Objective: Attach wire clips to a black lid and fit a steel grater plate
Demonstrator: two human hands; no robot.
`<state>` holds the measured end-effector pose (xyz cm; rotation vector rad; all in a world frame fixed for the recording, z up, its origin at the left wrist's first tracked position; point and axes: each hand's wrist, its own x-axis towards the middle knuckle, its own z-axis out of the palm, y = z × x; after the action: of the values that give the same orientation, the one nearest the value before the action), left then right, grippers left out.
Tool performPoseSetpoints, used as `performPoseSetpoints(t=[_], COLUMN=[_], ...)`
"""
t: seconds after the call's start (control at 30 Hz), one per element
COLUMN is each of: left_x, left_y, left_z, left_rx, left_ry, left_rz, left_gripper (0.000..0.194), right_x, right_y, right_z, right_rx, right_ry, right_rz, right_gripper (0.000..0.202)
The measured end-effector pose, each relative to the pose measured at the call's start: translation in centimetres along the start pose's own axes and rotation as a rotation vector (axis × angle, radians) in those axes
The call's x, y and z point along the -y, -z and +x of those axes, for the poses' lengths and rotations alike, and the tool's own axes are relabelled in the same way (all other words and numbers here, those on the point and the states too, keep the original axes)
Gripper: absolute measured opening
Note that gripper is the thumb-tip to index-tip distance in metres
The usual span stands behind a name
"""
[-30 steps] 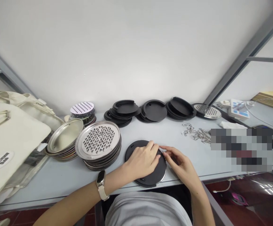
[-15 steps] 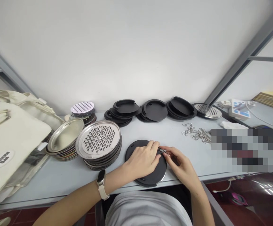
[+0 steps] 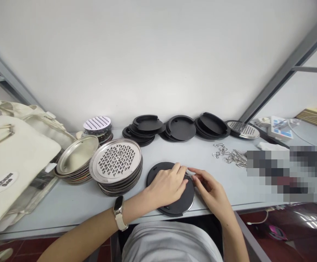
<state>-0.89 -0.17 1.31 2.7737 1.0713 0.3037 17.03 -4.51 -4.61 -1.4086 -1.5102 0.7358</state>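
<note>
Near the tabletop's (image 3: 76,207) front edge, I see my left hand (image 3: 169,185) atop a black disc (image 3: 185,196), likely stiff, best rim-held, its grip unclear; right hand (image 3: 209,187) pinching a wire clip (image 3: 188,175).

The disc (image 3: 180,204) lies under my left hand (image 3: 166,185) on the table (image 3: 199,154); grater plates (image 3: 116,162) lie left, clips (image 3: 236,158) right, stacked covers (image 3: 182,129) behind.

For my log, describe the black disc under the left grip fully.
The disc is round, matte black and plastic-looking, with a slot near its far left edge and a shiny strip along its near right rim. It lies flat near the table's front edge. The left grip rests across it, hiding its middle; the right grip holds a wire piece at its right edge.
</note>
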Motion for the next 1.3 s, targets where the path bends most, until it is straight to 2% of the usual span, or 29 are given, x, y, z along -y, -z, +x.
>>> performPoseSetpoints(t=[0.2,0.63,1.3], left_x=[0.1,0.2,0.1], left_y=[-0.2,-0.6,-0.3], left_z=[0.0,0.1,0.0], left_rx=[-0.007,-0.048,-0.025], left_ry=[-0.014,-0.017,-0.011], left_rz=[0.042,0.029,0.016], left_gripper=[0.027,0.024,0.022], right_x=[0.8,1.5,1.6], right_y=[0.0,-0.1,-0.4], right_z=[0.1,-0.1,-0.3], right_rx=[0.04,0.069,0.044], right_ry=[0.055,0.01,0.028], right_rz=[-0.088,-0.096,-0.176], right_gripper=[0.03,0.029,0.032])
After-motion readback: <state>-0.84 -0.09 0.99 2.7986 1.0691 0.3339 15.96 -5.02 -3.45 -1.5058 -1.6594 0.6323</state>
